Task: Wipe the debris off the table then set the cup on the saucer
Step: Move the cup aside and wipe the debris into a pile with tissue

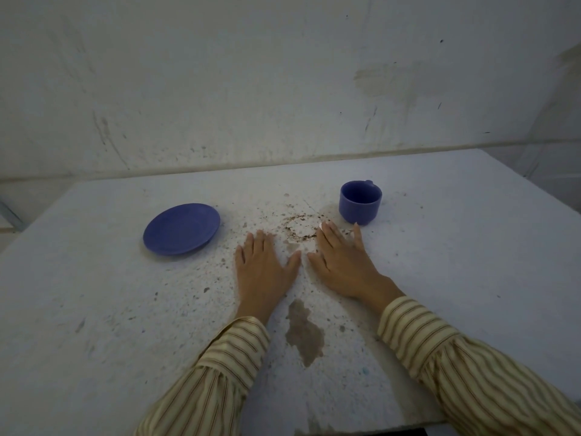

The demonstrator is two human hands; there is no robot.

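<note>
A blue saucer [181, 228] lies empty on the white table [471, 247], left of centre. A blue cup [359, 202] stands upright to the right, its handle turned away. Between them brown debris [298, 228] is scattered in a rough ring, with finer crumbs around it. My left hand [262, 267] lies flat, palm down, just right of the saucer. My right hand [341, 258] lies flat too, its fingertips close to the cup's base and at the debris ring's right edge. Both hands hold nothing.
A brown stain [304, 333] marks the table between my striped sleeves. A scuffed white wall [283, 89] rises right behind the table's far edge. The table's right edge runs diagonally at the far right.
</note>
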